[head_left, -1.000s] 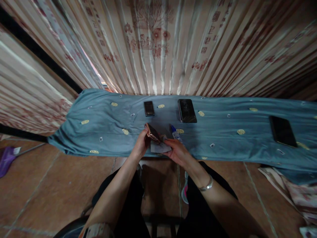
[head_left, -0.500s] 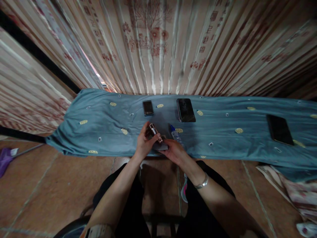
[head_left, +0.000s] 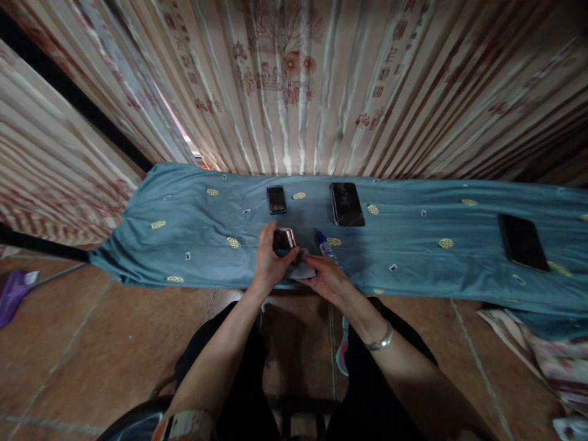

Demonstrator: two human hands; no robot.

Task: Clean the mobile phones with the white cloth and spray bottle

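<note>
My left hand is closed round a small dark device with a shiny rose-gold edge; its exact kind is unclear. A grey cloth is bunched in my right hand, pinched between the fingers just below the device. The cloth appears to touch the device's lower end, though fingers partly hide the contact. Just beyond my right hand lies a clear bottle with a blue cap, its lower end hidden by the hand. Past my left fingertips a small black square device lies flat.
A blue-green cloth with yellow pineapple prints covers the long narrow surface. On it lie a black rectangular device and a larger dark flat one far right. A pleated curtain hangs behind. A purple dustpan-like object lies left.
The device in my left hand has turned, so its dark face now shows beside the rose-gold edge. More of the grey cloth shows, bunched up against the device's lower end.
</note>
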